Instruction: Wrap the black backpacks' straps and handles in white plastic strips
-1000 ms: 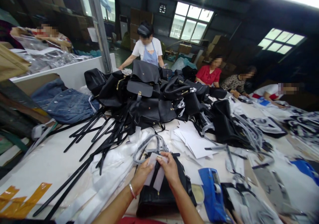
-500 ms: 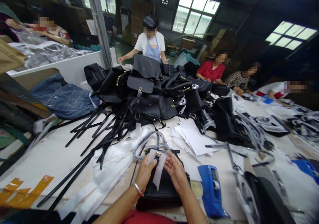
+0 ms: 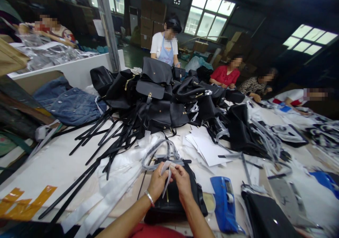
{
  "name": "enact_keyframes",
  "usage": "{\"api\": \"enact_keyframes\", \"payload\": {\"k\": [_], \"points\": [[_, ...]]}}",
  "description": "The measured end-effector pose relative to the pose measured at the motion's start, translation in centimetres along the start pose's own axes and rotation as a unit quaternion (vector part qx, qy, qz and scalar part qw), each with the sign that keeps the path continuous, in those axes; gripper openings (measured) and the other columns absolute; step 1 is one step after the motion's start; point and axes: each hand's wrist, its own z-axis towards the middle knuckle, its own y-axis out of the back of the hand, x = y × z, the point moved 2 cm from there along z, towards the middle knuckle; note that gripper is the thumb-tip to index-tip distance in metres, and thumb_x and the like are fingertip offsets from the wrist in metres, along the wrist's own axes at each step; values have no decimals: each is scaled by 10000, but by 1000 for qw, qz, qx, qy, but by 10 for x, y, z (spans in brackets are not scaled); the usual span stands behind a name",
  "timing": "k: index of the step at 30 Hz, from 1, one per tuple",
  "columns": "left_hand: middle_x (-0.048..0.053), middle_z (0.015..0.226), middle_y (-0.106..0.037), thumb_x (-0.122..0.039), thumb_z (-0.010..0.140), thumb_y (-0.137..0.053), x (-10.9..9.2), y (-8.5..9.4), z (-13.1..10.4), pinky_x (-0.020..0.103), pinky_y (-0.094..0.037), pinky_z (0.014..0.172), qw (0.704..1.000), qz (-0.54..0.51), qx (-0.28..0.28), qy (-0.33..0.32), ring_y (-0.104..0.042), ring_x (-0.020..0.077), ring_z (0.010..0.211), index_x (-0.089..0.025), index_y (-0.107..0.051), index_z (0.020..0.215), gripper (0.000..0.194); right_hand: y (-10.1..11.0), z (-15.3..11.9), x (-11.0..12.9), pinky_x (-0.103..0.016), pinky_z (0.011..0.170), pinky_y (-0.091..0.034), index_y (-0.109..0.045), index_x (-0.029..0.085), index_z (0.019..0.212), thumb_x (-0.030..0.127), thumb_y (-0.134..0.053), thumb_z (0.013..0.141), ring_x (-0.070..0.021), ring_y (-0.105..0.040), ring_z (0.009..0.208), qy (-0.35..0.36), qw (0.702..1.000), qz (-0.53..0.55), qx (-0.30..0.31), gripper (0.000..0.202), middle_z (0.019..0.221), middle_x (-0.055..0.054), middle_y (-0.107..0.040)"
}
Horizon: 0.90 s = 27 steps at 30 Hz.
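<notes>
A black bag point(image 3: 169, 199) lies at the table's front edge, its handles point(image 3: 152, 153) wrapped in clear grey film and standing up behind my hands. Over the bag, my left hand point(image 3: 157, 182) pinches a thin whitish strip point(image 3: 166, 172) from the left. My right hand point(image 3: 181, 180) has its thumb and fingers closed on the same strip from the right. The strip is folded between the hands and hangs down over the bag. The metal clasp is hidden behind the fingers.
Blue tape dispenser point(image 3: 225, 202) stands right of the bag; loose white sheets point(image 3: 205, 148) lie behind it. Black straps point(image 3: 106, 135) and white wrapping point(image 3: 119, 181) spread leftward. Black bags point(image 3: 159, 111) are heaped at the back. A person in an apron point(image 3: 165, 51) stands beyond; others sit right and left.
My right hand has closed on the strip, which is now folded. The person in the apron has turned and drawn in an arm. A black bag at lower right has shifted left.
</notes>
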Motion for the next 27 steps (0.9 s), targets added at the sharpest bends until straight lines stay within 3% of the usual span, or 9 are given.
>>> {"api": "enact_keyframes", "payload": {"k": [7,12,16,19,24,27], "points": [[76,1116,-609,-396,860,-455,3,-6,-15,293,-506,726,998,33,-9,-46,-603,200,914,-200,-519,1146,352,3,-1,5,-245,570,-454,-596,186,784,436,-600,764,-162,-572,634,33,990,-137,-30,252,704,-7,-619],[45,885,-637,-384,857,-461,15,-3,-6,270,-486,640,997,35,-55,-38,-604,171,734,-184,-557,1016,273,2,-1,9,-240,559,-438,-561,196,730,414,-591,769,-149,-553,583,42,983,-175,-25,223,652,12,-591],[9,793,-616,-370,863,-445,22,-3,0,222,-437,518,999,19,-26,-27,-563,123,590,-190,-549,1011,256,6,-2,9,-256,627,-462,-602,186,861,428,-577,785,-172,-587,701,27,995,-88,25,256,765,-17,-634],[-3,738,-599,-380,870,-435,23,-5,-1,210,-408,483,998,42,-25,-30,-543,112,549,-182,-550,965,248,10,-4,4,-263,642,-459,-618,182,873,416,-564,792,-176,-587,713,40,993,-114,-9,254,791,-27,-651],[37,820,-641,-371,895,-402,17,-9,-9,253,-437,558,979,182,-47,-82,-582,141,576,-191,-532,1005,248,13,-5,-6,-254,622,-426,-615,177,758,385,-563,781,-159,-567,658,47,980,-172,-87,216,709,-11,-642],[100,873,-646,-274,905,-357,18,-13,-12,282,-433,591,923,355,-46,-145,-609,190,653,-173,-543,1041,251,15,-5,-10,-232,518,-390,-583,179,679,354,-577,735,-131,-514,542,-4,989,-106,-106,184,584,24,-576]]}}
